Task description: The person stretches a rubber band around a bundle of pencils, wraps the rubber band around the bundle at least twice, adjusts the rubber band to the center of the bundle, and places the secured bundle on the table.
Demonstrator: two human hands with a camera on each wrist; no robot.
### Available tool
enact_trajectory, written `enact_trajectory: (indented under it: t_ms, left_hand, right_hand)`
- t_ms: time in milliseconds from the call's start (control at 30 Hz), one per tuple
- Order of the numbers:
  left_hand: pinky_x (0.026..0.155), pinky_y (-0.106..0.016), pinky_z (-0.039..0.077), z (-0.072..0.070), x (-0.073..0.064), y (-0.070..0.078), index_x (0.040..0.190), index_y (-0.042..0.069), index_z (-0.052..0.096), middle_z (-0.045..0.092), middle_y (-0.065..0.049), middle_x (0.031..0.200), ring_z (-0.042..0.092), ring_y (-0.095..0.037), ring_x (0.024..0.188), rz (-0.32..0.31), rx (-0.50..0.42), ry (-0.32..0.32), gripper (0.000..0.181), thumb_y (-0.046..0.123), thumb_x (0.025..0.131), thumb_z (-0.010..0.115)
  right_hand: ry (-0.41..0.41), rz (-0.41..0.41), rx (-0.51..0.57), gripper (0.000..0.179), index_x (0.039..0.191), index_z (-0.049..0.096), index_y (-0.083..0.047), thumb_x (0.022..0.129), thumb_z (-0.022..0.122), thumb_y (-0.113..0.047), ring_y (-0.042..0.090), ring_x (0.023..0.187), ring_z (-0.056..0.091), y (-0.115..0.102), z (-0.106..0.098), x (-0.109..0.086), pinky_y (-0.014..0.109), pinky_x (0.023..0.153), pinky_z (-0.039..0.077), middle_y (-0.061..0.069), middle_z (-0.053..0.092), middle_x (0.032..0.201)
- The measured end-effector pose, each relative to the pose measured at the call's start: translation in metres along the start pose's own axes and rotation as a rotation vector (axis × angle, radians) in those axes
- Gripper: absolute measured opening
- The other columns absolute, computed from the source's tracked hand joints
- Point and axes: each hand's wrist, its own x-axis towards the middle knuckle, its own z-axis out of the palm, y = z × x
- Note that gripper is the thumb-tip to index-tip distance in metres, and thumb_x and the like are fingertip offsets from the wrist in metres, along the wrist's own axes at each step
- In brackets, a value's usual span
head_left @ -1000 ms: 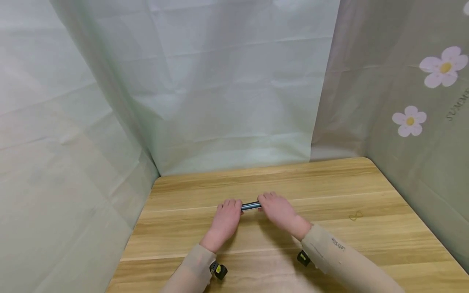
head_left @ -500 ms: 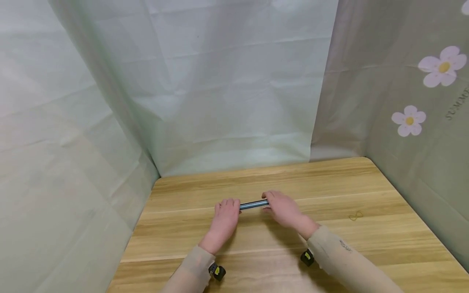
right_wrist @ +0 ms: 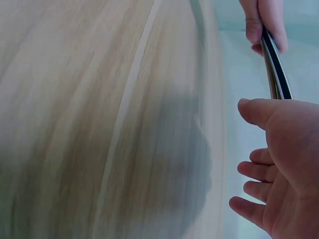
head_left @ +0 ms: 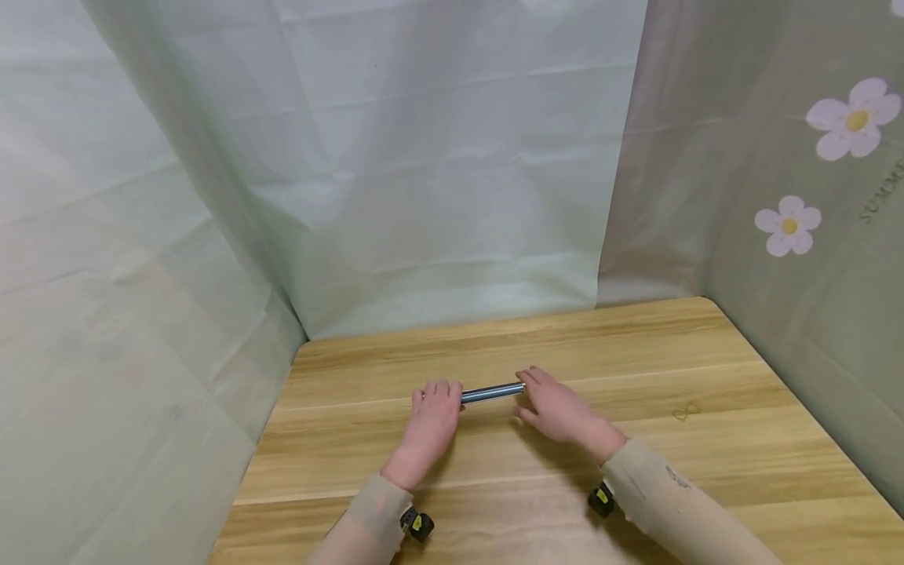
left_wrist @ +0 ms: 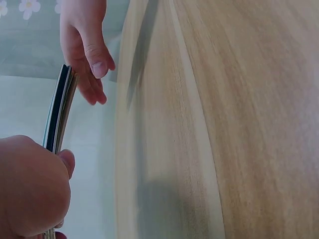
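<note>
My left hand (head_left: 435, 414) grips one end of a slim stack of thin layered strips (head_left: 490, 393), seen edge-on, with dark, silvery and brownish layers. The left wrist view shows the strips (left_wrist: 61, 107) sticking out of the fist, slightly bowed, with layers parting at the free end; the gripped end is mostly hidden. At that free end, my right hand (head_left: 561, 410) has its thumb and fingers spread apart. In the right wrist view the right hand (right_wrist: 294, 149) holds nothing, its thumb overlapping the near end of the stack.
A thin yellowish loop like a rubber band (head_left: 686, 411), twisted into a figure eight, lies on the wooden table (head_left: 339, 455) at the right. Pale cloth walls (head_left: 452, 196) stand behind and on both sides, the right one printed with flowers.
The right hand has slid right along the stack and let go of its end, its fingers spreading. More of the stack shows between the hands. The left hand has barely moved.
</note>
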Motion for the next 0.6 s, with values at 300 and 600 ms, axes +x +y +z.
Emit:
enact_trajectory:
  t_ms: [300, 600]
  left_hand:
    - [0.077, -0.041, 0.042, -0.0021, 0.0006, 0.0004, 0.108, 0.010, 0.052, 0.055, -0.006, 0.094, 0.050, -0.025, 0.088, 0.051, 0.047, -0.002, 0.018, 0.022, 0.107, 0.066]
    - [0.074, -0.039, 0.046, -0.0006, 0.0007, -0.0031, 0.106, 0.008, 0.052, 0.055, -0.008, 0.091, 0.054, -0.025, 0.085, 0.085, 0.081, 0.034, 0.020, 0.021, 0.106, 0.067]
  right_hand:
    - [-0.022, 0.002, 0.034, 0.082, 0.163, 0.030, 0.009, 0.107, 0.066, -0.040, 0.041, 0.159, 0.023, -0.0055, 0.0016, 0.0021, 0.053, 0.124, 0.027, 0.027, 0.027, 0.170]
    - [-0.018, -0.021, 0.032, 0.092, 0.165, 0.022, 0.008, 0.104, 0.071, -0.039, 0.041, 0.160, 0.020, -0.0061, -0.0035, -0.0005, 0.054, 0.122, 0.031, 0.028, 0.020, 0.172]
